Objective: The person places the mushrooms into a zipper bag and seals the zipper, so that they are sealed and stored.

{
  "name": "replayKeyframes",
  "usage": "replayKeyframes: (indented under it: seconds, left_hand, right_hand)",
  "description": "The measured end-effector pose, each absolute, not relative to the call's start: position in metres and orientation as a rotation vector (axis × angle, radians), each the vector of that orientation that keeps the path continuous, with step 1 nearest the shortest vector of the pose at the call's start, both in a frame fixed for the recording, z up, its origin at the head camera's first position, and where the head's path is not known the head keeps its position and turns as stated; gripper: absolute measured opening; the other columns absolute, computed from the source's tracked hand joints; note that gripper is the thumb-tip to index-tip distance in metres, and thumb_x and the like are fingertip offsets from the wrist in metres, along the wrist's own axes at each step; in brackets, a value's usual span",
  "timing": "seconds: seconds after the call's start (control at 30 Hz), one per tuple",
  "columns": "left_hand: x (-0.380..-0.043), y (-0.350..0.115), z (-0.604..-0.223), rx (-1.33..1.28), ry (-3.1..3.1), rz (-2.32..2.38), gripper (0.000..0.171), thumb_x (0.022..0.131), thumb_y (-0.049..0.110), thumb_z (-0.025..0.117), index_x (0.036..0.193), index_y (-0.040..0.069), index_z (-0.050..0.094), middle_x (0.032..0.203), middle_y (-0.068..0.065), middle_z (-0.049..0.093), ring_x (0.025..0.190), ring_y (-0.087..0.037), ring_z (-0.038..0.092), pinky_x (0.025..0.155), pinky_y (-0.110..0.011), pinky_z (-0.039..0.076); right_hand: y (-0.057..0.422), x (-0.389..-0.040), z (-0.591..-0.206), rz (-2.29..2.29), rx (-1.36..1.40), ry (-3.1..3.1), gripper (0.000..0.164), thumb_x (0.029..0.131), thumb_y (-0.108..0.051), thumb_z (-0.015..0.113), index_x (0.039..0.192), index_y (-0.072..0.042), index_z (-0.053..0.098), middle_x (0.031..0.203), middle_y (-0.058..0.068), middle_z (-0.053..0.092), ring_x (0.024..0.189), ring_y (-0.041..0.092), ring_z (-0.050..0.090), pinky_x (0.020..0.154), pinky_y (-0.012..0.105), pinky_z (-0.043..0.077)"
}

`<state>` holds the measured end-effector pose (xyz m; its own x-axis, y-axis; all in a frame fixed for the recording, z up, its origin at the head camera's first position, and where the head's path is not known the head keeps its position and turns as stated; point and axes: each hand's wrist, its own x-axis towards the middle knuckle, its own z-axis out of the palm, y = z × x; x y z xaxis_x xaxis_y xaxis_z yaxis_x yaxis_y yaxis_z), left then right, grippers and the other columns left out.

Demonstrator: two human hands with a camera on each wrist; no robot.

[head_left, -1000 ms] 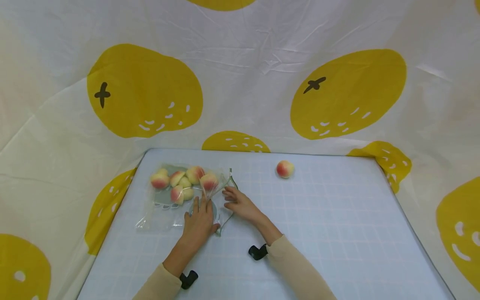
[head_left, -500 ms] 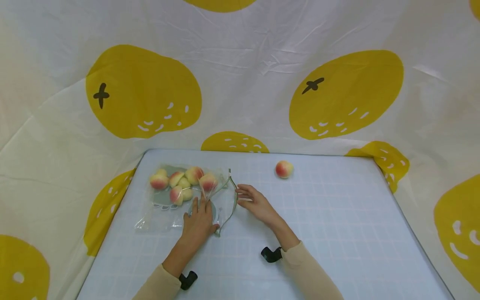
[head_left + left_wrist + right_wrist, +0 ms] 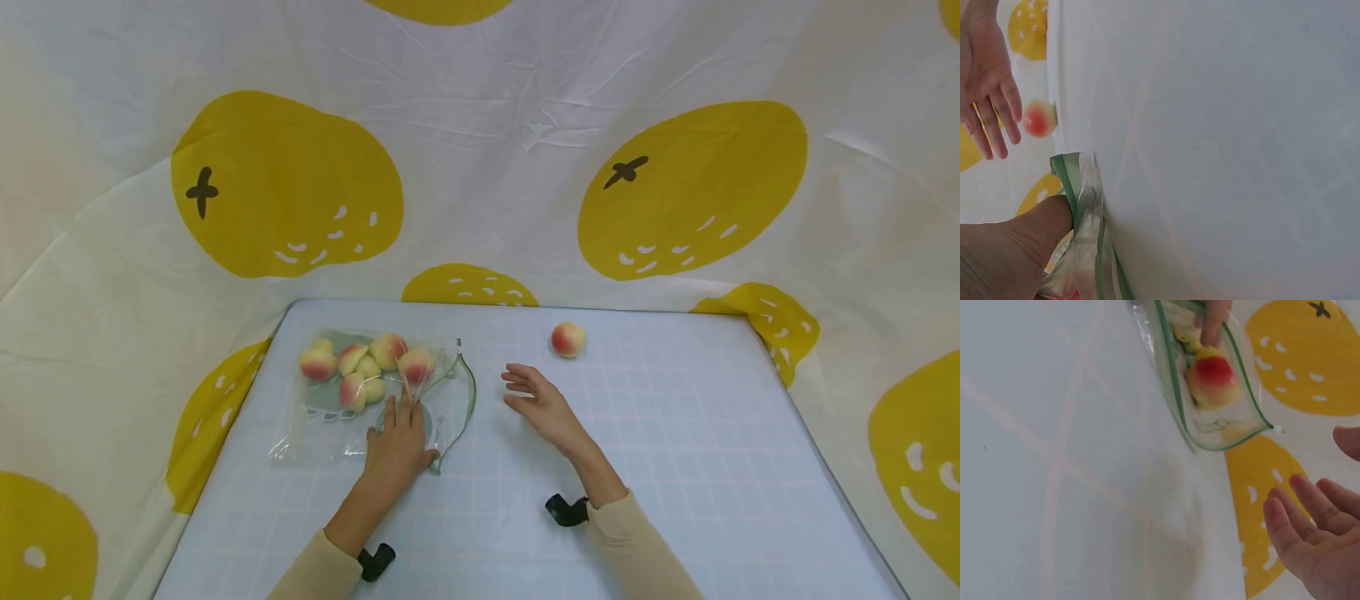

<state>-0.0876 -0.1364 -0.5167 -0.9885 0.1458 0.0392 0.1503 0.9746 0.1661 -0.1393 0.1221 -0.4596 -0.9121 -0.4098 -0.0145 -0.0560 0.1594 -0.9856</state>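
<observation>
On the left of the table lies a clear zip bag (image 3: 300,433) with a green zip edge, its mouth facing right and gaping. Several red-and-yellow peaches (image 3: 317,363) are inside it. My left hand (image 3: 396,454) rests at the mouth, fingers straight and spread; its thumb (image 3: 1054,215) lies against the zip edge in the left wrist view. A finger reaches in near a peach (image 3: 1213,378) in the right wrist view. My right hand (image 3: 547,412) hovers right of the bag, fingers loosely extended and holding nothing. Beyond it a single peach (image 3: 568,340) sits on the table.
A pale checked cloth covers the table (image 3: 675,467). Behind it and at both sides hangs a white curtain (image 3: 487,167) with large yellow fruit prints. The table's back edge runs just behind the lone peach.
My right hand has moved right, away from the bag's mouth. The zip edge on that side now bows outward. The left hand and the peaches have stayed in place.
</observation>
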Motion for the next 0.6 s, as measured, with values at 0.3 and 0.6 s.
replayKeyframes:
  seconds: [0.3, 0.6]
  left_hand:
    - [-0.087, -0.136, -0.516, -0.23, -3.101, -0.274, 0.091, 0.074, 0.042, 0.088, 0.139, -0.007, 0.047, 0.151, -0.029, 0.037, 0.139, -0.048, 0.033, 0.084, -0.073, 0.043]
    - [-0.087, -0.136, -0.515, -0.22, -3.119, -0.295, 0.091, 0.075, 0.042, 0.087, 0.14, -0.007, 0.046, 0.152, -0.029, 0.036, 0.14, -0.049, 0.031, 0.085, -0.074, 0.042]
  right_hand:
    - [0.141, -0.145, -0.464, -1.842, -0.33, 2.289, 0.051, 0.097, -0.001, 0.063, 0.143, 0.007, 0.044, 0.139, 0.026, 0.053, 0.129, 0.044, 0.049, 0.105, 0.051, 0.041]
    - [0.161, -0.16, -0.475, -1.986, -0.205, 2.41, 0.049, 0.094, 0.003, 0.065, 0.139, 0.009, 0.048, 0.133, 0.027, 0.056, 0.124, 0.047, 0.052, 0.094, 0.027, 0.048]
